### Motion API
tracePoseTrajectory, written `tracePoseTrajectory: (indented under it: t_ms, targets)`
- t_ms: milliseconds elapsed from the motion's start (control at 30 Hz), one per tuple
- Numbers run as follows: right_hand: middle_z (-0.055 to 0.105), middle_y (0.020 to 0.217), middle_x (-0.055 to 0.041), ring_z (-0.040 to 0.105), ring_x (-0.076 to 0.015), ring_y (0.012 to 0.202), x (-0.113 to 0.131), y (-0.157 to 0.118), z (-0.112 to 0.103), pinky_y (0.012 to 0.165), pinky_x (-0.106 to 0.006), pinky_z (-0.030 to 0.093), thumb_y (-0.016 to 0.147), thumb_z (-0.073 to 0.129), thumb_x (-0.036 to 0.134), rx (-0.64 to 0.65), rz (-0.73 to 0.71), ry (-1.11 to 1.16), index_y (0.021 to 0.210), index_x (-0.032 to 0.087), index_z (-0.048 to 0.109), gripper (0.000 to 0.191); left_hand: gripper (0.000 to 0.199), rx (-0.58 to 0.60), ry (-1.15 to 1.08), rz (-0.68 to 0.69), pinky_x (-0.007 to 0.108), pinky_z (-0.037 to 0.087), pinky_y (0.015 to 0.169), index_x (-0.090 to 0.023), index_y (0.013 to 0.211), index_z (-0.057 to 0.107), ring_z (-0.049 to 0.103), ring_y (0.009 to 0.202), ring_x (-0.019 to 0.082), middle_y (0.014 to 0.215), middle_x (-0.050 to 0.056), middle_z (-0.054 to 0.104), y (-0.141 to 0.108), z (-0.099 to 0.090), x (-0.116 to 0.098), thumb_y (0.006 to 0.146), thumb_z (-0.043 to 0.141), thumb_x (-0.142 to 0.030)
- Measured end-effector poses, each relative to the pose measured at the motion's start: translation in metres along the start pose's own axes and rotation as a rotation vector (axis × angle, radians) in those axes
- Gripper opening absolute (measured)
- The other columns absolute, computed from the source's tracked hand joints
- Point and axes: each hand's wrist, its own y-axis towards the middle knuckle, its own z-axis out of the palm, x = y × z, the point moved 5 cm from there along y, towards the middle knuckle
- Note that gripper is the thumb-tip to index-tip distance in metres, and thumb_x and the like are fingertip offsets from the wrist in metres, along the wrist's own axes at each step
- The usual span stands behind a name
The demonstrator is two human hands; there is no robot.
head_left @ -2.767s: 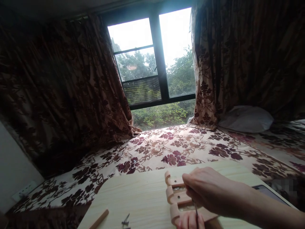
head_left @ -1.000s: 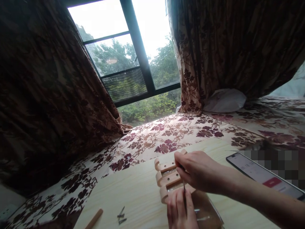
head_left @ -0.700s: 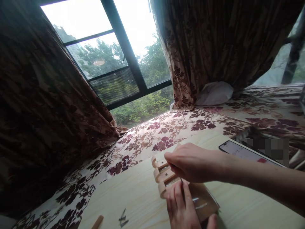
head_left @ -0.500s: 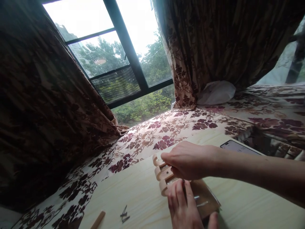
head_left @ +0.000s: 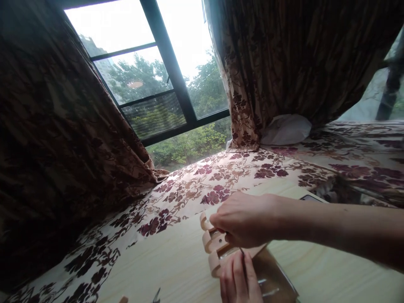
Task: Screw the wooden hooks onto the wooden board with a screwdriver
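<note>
On the pale board lies a wooden piece with curved, hook-like ends [head_left: 216,244]; a small dark hole shows in its middle arm. My right hand [head_left: 243,219] is closed in a fist over its far part, and whatever is in the fist is hidden. Just in front, my left hand [head_left: 238,280] has its fingers pressed together on the near part of the piece. A thin dark rod [head_left: 242,251] shows between the left fingers; its kind is unclear. Under and beside the left hand is a brown, shiny flat thing [head_left: 274,273].
The pale wooden board [head_left: 158,265] rests on a floral cloth [head_left: 205,185]. Small dark screws or nails [head_left: 156,296] and a wooden bit [head_left: 123,299] are cut by the bottom edge. A phone [head_left: 311,198] lies partly behind my right arm. Curtains [head_left: 246,105] flank the window.
The view has tilted up slightly, so the board and the small metal pieces sit lower in frame. Both hands stay on the wooden piece. My right forearm now covers more of the phone.
</note>
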Motion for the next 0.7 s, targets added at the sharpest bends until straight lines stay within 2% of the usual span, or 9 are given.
tracePoseTrajectory:
  t_ms: [167,267,333,433,600,700]
  targets:
    - [0.067,0.071,-0.0078,0.054,-0.0164,0.056,0.001,0.006,0.007,0.047,-0.03,0.023,0.082,0.058,0.018,-0.029,-0.007,-0.008,0.086,0.014,0.066,0.01,0.053,0.081,-0.071,-0.067,0.038,0.047,0.09,-0.02,0.119,0.061,0.061,0.105,0.026,0.112,0.005,0.069,0.004,-0.01,-0.001,0.071,0.072,-0.042]
    - [0.066,0.072,-0.0068,0.053,-0.0151,0.058,0.0,0.006,0.013,0.05,-0.03,0.024,0.087,0.054,0.02,-0.074,-0.035,0.002,0.087,0.015,0.064,0.012,0.076,0.102,-0.099,-0.07,0.04,0.044,0.093,-0.018,0.123,0.059,0.06,0.107,0.029,0.116,0.008,0.067,0.003,-0.01,-0.001,0.068,0.064,-0.07]
    - [0.064,0.07,-0.0052,0.05,-0.0141,0.057,-0.003,0.003,0.018,0.05,-0.03,0.023,0.087,0.052,0.019,-0.103,-0.033,0.012,0.085,0.015,0.061,0.01,0.088,0.1,-0.113,-0.063,0.04,0.042,0.095,-0.018,0.126,0.057,0.06,0.109,0.03,0.117,0.008,0.067,0.0,-0.008,-0.001,0.063,0.062,-0.08]
    - [0.062,0.069,-0.003,0.046,-0.0136,0.057,-0.009,-0.006,0.023,0.051,-0.03,0.022,0.086,0.051,0.019,-0.151,-0.015,0.037,0.085,0.017,0.057,0.006,0.091,0.104,-0.113,-0.07,0.039,0.04,0.098,-0.019,0.128,0.056,0.059,0.11,0.029,0.117,0.009,0.066,-0.004,-0.005,0.0,0.063,0.059,-0.083]
    - [0.062,0.073,-0.0028,0.046,-0.0131,0.059,-0.013,-0.018,0.028,0.052,-0.028,0.023,0.086,0.05,0.018,-0.17,0.001,0.062,0.084,0.018,0.052,0.003,0.071,0.034,-0.066,-0.039,0.04,0.038,0.098,-0.014,0.122,0.059,0.057,0.112,0.028,0.113,0.011,0.066,-0.005,-0.003,-0.005,0.087,0.034,-0.07]
    - [0.063,0.072,-0.0038,0.047,-0.0134,0.057,-0.014,-0.017,0.029,0.052,-0.028,0.022,0.086,0.051,0.018,-0.163,0.032,0.057,0.084,0.017,0.053,0.003,0.074,0.003,-0.098,-0.074,0.038,0.039,0.098,-0.015,0.119,0.062,0.058,0.11,0.027,0.112,0.01,0.067,-0.001,-0.005,-0.005,0.086,0.031,-0.074]
